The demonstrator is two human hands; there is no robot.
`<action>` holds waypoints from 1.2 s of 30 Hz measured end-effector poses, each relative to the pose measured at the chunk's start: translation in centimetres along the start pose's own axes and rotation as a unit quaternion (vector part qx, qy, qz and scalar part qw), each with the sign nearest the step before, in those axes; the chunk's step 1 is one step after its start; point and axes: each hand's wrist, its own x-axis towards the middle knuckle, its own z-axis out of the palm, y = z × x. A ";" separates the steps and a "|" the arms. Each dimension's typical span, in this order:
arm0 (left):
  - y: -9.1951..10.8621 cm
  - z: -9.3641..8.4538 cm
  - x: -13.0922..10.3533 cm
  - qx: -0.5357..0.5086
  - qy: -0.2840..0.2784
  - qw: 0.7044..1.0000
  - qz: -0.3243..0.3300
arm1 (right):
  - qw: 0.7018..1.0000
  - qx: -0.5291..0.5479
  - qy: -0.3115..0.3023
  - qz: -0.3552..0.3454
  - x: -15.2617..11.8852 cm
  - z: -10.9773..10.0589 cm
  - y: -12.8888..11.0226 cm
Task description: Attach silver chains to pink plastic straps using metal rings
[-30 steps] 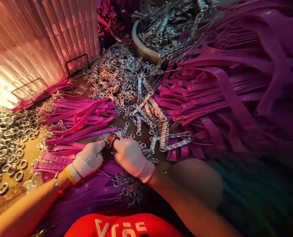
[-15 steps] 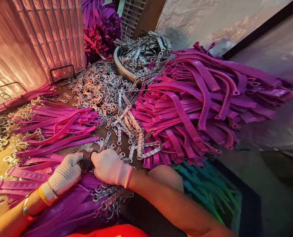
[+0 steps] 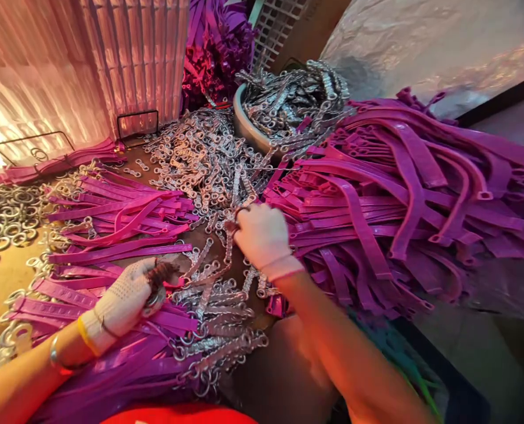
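My left hand [image 3: 124, 306], in a dotted knit glove with dark wrapping on the fingertips, is closed on a metal ring [image 3: 155, 299]. A purple strap end shows beside its fingers; whether it is held I cannot tell. Farther forward and right, my right hand [image 3: 262, 238], in a plain pale glove, pinches at a metal link strip [image 3: 228, 250] by the front of the link pile [image 3: 200, 153]. Its fingertips are partly hidden. Purple straps with metal links and rings attached [image 3: 155, 359] lie below my left hand. More purple straps [image 3: 129, 218] lie just beyond it.
A bowl [image 3: 248, 129] heaped with link strips stands at the back. To the right is a large heap of purple straps [image 3: 376, 188]. Loose rings [image 3: 5, 218] lie at far left, in front of ribbed translucent panels [image 3: 133, 65]. Green strands [image 3: 389, 347] hang at lower right.
My hands were together over the straps; they are now apart. The right hand has moved forward and right to the metal links. A ring now shows in my left hand. The view has shifted left.
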 end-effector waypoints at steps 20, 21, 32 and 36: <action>0.3 0.3 -0.9 -0.020 -0.051 0.998 -0.030 | 0.981 0.049 -0.017 0.188 0.8 -1.3 2.5; 0.4 0.3 -0.9 -0.011 -0.044 0.999 -0.027 | 0.979 0.052 -0.025 0.194 0.6 -1.5 2.5; 0.0 0.5 -0.3 -0.102 -0.022 0.994 -0.019 | 0.831 0.542 -0.096 -0.075 -7.1 0.5 -6.6; 0.1 0.4 -0.3 -0.089 -0.068 0.994 0.009 | 0.809 0.579 -0.040 -0.098 -8.1 1.0 -9.4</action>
